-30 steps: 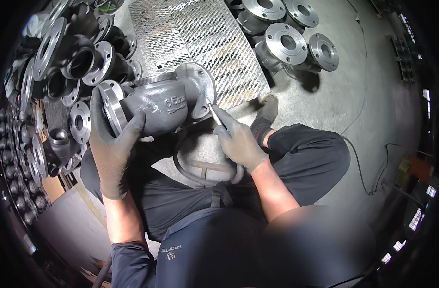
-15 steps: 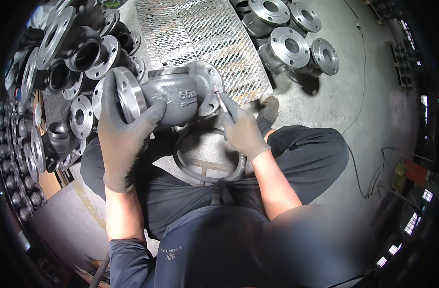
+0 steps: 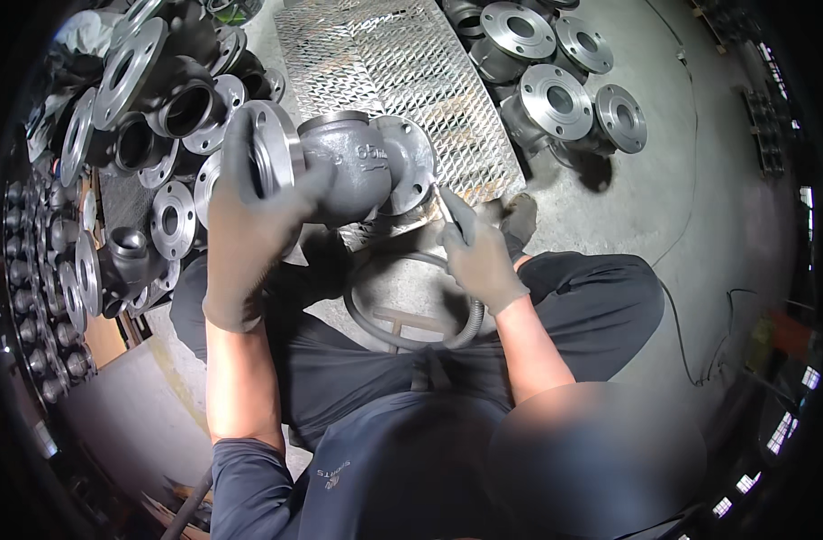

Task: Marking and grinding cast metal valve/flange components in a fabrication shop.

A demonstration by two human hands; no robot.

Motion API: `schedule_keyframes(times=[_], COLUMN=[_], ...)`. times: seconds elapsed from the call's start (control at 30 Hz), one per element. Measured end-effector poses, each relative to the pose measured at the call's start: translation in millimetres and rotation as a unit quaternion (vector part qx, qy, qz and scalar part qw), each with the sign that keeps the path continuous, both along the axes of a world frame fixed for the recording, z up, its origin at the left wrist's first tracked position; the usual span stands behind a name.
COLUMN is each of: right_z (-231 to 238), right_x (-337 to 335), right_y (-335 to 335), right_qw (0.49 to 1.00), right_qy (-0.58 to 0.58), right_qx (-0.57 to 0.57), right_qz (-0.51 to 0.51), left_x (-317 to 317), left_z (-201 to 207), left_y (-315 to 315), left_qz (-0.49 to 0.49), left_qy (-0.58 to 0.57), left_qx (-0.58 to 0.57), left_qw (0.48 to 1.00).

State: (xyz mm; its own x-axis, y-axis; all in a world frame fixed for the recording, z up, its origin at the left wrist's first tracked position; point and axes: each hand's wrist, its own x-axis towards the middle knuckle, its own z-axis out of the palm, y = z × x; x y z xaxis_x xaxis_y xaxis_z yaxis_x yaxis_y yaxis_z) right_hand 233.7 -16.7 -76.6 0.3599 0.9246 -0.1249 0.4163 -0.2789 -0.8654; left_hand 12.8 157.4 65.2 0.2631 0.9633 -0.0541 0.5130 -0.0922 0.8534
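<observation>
A dark grey cast valve body point(image 3: 353, 180) lies sideways before me over the near end of a patterned metal plate. My left hand point(image 3: 249, 229), in a grey-brown glove, is closed round its machined left flange point(image 3: 290, 144), thumb toward the casting. The threaded neck points away from me. At the right end, a grey flange point(image 3: 416, 157) shows bolt holes. My gloved right hand point(image 3: 483, 265) pinches a thin, light-coloured pen-like tool point(image 3: 445, 207). Its tip is at the lower right edge of that flange; whether it touches is too small to tell.
Flanged valve bodies point(image 3: 173, 99) are heaped at the left, and several more point(image 3: 556, 101) stand at the far right. The patterned metal plate point(image 3: 411, 63) lies ahead. A hose loop point(image 3: 474, 319) rests between my legs. A cable point(image 3: 677, 337) crosses the floor at right.
The valve body has tilted slightly, its neck now seen more side-on. My right hand and the tool have moved from the flange's face to its lower right edge. My left hand keeps its hold.
</observation>
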Motion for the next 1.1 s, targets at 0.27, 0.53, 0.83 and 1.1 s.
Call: schedule_keyframes(times=[0.27,0.53,0.83,1.1], right_z=[55.6,59.1,63.9,64.9], right_x=[2.5,-8.4,-3.2,37.2], right_y=[23.1,65.8,70.4,28.9], right_qw=[0.994,0.976,0.975,0.998], right_qy=[0.106,0.05,0.011,0.058], right_qx=[0.019,0.121,0.116,-0.03], right_qz=[0.022,0.173,0.188,0.012], left_x=[-18.8,-17.8,-19.0,-6.9], left_z=[-27.0,-30.1,-28.6,-5.2], left_y=[-15.2,-23.2,-23.4,-2.7], left_qz=[-0.139,-0.115,-0.118,0.027], left_qy=[0.155,0.102,0.141,-0.098], left_qx=[0.206,0.124,0.157,0.003], left_qw=[0.956,0.98,0.97,0.995])
